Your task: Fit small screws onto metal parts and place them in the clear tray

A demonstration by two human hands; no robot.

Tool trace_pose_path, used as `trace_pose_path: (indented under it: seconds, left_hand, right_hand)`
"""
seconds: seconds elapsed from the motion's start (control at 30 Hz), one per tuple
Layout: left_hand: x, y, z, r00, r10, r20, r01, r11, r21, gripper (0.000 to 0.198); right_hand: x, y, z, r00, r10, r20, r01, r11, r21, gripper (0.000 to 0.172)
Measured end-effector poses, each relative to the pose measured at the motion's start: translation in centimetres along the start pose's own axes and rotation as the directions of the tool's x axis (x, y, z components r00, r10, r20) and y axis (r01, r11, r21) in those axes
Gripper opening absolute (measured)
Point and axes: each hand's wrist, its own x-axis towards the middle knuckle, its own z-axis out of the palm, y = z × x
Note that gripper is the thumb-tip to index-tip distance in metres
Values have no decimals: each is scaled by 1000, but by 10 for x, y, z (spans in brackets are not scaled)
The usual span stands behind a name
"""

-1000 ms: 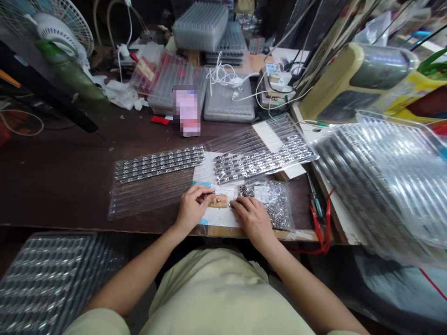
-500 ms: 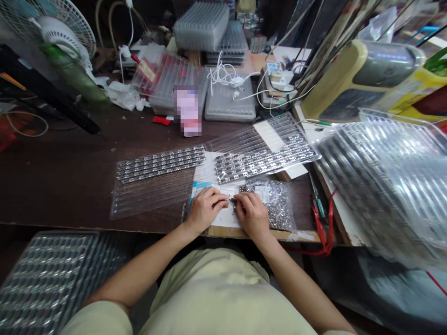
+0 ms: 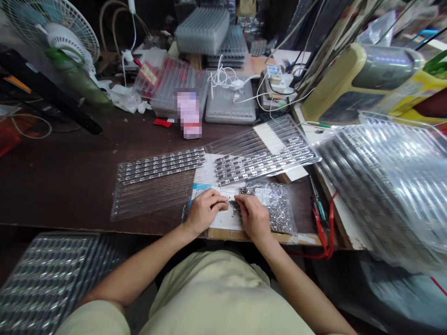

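Note:
My left hand (image 3: 206, 209) is closed in a pinch over a white sheet (image 3: 223, 220); what its fingertips hold is too small to name. Facing it, my right hand (image 3: 254, 215) pinches too, its fingertips at the edge of a clear bag of small metal parts (image 3: 279, 209). Loose dark metal bits lie between the hands. Beyond them, a clear ribbed tray (image 3: 268, 156) holds rows of small metal pieces. To the left, another clear tray (image 3: 153, 197) carries several filled rows (image 3: 162, 165) along its far side.
Stacked clear trays (image 3: 387, 186) crowd the right side, near a screwdriver (image 3: 319, 207) and red straps (image 3: 326, 239). Filled trays (image 3: 45, 279) stand low at left. Behind are a phone (image 3: 188, 114), white cables (image 3: 226, 79), a fan (image 3: 63, 32) and a yellowish machine (image 3: 359, 79).
The right fingertips have shifted slightly, and the small gap between the hands looks a little wider. My left hand stays almost still. The whole view has moved slightly.

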Motion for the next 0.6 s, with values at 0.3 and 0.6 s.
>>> trace_pose_path:
  seconds: [0.3,0.6]
  left_hand:
    - [90,-53,-30,989,-32,-146,76,948,309,9]
    - [83,-68,-35,992,-22,-122,70,913,402,14]
  right_hand:
    - [11,-20,17,996,-36,82,41,997,-69,11]
    - [14,-21,24,996,-11,88,17,997,-78,14]
